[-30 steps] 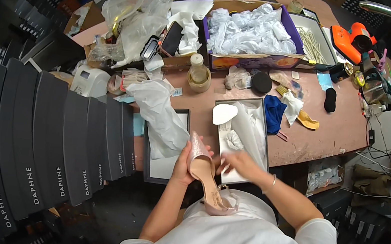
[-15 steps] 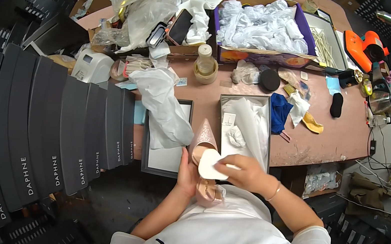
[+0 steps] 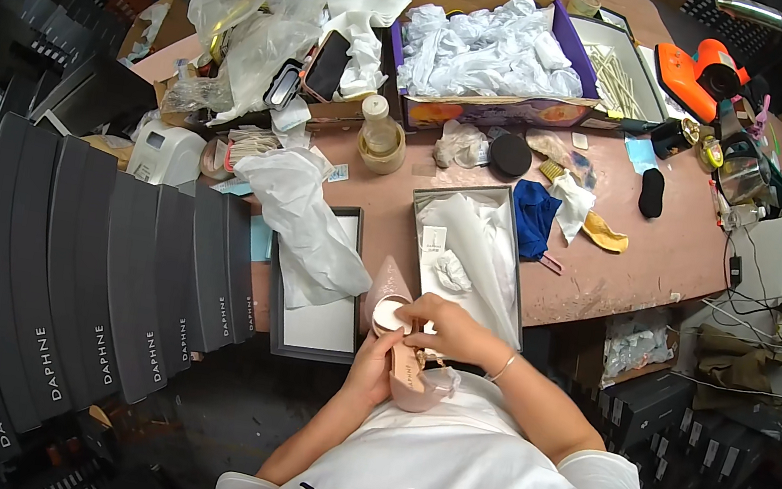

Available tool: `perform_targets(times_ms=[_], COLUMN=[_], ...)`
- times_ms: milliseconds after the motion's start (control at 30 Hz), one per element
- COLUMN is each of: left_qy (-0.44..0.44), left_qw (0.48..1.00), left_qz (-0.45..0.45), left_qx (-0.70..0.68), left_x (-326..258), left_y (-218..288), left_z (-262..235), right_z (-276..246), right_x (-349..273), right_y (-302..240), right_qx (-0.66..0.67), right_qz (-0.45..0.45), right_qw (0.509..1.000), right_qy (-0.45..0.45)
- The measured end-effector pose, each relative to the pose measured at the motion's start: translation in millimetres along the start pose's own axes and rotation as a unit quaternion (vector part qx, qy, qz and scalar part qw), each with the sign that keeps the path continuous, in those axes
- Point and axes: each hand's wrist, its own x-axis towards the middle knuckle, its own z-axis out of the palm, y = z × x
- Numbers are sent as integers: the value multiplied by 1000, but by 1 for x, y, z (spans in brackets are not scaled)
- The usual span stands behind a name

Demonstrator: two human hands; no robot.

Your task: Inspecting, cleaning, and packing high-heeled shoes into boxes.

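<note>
A pale pink pointed-toe shoe (image 3: 387,277) is held in front of my body, its toe aimed at the table and its heel end near my shirt. My left hand (image 3: 369,375) is closed round the shoe's side, with the thumb along its edge. A white rounded pad (image 3: 388,315) sits in the opening of the shoe's toe part. My right hand (image 3: 455,331) has its fingertips closed at the pad's edge, over the shoe. Just beyond, an open shoebox (image 3: 516,304) contains white tissue paper and a crumpled paper ball (image 3: 451,272).
A grey box lid (image 3: 276,308) with white paper (image 3: 305,222) on it lies left. Dark shoeboxes (image 3: 127,286) line the left side. Farther back are a bottle in a round holder (image 3: 381,142), a purple carton (image 3: 491,115) of wrapped white paper, and blue (image 3: 533,220) and yellow cloths (image 3: 605,234).
The white pad has gone from above the shoe down into its toe opening. My right hand has moved in close to my left hand. The whole view has shifted slightly.
</note>
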Motion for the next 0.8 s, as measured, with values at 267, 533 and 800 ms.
perform_targets(times_ms=[267, 533, 800], left_qy=[25, -31, -45], left_qw=[997, 998, 997], left_qz=[-42, 24, 16], left_qx=[66, -40, 61], left_x=[15, 10, 22], left_y=[11, 10, -5], left_z=[-22, -9, -9], right_z=[19, 3, 30], right_x=[19, 7, 17], right_y=[104, -16, 4], right_qx=[-275, 64, -235], right_qz=[127, 29, -123], right_qw=[949, 991, 951], right_qy=[89, 111, 158])
